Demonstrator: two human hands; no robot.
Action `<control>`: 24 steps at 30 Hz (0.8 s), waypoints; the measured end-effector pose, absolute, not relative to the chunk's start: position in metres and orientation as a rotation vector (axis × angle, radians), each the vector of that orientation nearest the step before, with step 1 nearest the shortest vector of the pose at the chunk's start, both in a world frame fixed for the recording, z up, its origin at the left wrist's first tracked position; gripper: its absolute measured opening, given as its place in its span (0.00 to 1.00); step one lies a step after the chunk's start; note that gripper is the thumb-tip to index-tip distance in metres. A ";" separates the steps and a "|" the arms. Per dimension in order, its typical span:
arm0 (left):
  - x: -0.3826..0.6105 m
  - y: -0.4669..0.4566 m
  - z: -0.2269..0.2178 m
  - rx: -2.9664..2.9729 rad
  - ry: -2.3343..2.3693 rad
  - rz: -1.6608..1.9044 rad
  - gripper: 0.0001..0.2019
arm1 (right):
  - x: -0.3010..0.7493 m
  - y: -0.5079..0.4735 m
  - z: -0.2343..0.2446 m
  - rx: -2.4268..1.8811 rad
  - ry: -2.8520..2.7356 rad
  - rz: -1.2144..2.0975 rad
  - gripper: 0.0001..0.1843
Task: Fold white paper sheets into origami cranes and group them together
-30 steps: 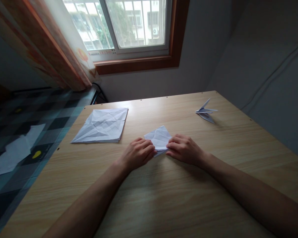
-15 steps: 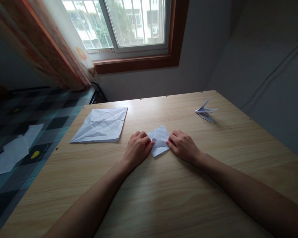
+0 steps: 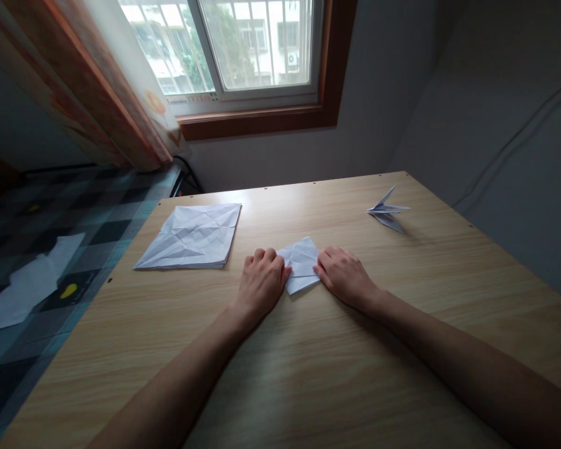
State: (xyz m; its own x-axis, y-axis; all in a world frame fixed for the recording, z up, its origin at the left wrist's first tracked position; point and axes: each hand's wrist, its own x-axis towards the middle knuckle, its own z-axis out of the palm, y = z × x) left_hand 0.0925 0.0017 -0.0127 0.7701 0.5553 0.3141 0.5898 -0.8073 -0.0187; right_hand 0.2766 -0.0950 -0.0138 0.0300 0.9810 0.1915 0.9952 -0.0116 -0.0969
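Note:
A small folded sheet of white paper (image 3: 302,265) lies on the light wooden table (image 3: 280,362), one corner pointing away from me and a flap lying across its middle. My left hand (image 3: 263,274) has its curled fingers closed on the paper's left side. On the right side my right hand (image 3: 342,274) grips it the same way, thumb near the crease. Both sets of fingertips are partly hidden behind the knuckles. The paper's near corner shows between the two hands.
Creased white paper sheets (image 3: 194,237) lie stacked at the table's far left. A folded paper figure (image 3: 388,209) with pointed tips rests at the far right. Beyond the left edge, torn white paper (image 3: 30,284) lies on a checked cloth (image 3: 9,374). A window (image 3: 257,43) is behind.
The flap across the middle of the paper appears pressed lower and flatter. Both hands keep their hold with only slight movement.

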 end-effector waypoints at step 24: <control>0.077 -0.007 0.008 -2.964 -0.359 -0.279 0.16 | 0.267 -0.125 -0.007 -1.765 -2.486 -0.412 0.10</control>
